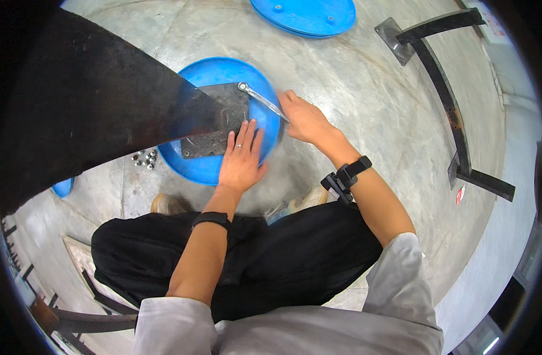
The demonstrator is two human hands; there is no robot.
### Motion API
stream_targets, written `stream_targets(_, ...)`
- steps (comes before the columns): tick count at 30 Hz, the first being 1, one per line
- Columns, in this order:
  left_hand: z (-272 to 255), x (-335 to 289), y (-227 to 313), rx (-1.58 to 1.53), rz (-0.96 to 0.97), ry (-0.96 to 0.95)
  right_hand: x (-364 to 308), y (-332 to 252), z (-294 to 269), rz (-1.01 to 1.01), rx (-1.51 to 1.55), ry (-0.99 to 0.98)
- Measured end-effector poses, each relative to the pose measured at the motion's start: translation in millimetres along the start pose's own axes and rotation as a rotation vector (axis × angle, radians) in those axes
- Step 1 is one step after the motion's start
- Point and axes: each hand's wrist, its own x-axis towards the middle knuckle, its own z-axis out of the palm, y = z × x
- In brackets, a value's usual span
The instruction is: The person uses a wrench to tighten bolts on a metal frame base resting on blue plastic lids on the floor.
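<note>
My right hand (305, 118) is closed round the handle of a silver wrench (263, 100). The wrench's ring end sits at the far right corner of a dark square metal plate (226, 100); the fastener under it is hidden. This plate lies on a round blue disc (200, 176) and joins a broad black metal beam (117, 89) that comes in from the left. Flat on the plate's near right part and the disc rests my left hand (242, 161), fingers stretched and holding nothing. Beside the disc's left edge lie several small metal nuts (148, 158) on the floor.
Another blue disc (306, 15) lies at the far side on the grey concrete floor (342, 77). To the right stands a curved black metal frame (445, 97) with a square end plate. More dark metal parts (99, 321) are at the lower left. My shoes and knees are close to the disc.
</note>
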Motion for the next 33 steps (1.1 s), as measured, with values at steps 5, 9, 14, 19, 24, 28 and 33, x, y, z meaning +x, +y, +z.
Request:
stream_targets(5,0.7,-1.5,-2.7,0.070,0.071,-0.065,2.8,6.2,-2.9,-0.119,0.066,-0.001)
stream_targets(9,2.7,-1.8,-3.7,0.126,0.116,-0.110,9.7,26.2,-5.5,-0.271,0.096,0.005)
stream_targets(14,1.5,-3.5,-7.6,0.146,0.121,-0.114,55.5,47.7,-42.1,-0.584,-0.343,-0.101)
stream_targets(19,-0.9,-1.1,-3.2,0.152,0.118,-0.126,121.4,64.8,-72.0,-0.467,-0.656,0.031)
stream_targets(24,3.0,-0.3,-2.6,0.153,0.138,-0.108,187.9,30.8,-75.0,-0.514,-0.708,0.332)
stream_targets(28,1.9,-3.3,-4.3,0.137,0.121,-0.103,213.9,-14.3,-70.6,-0.823,-0.731,0.396)
stream_targets(33,-1.9,-2.5,-1.0,0.145,0.123,-0.127,203.4,-11.2,-75.4,-0.989,-0.738,0.440)
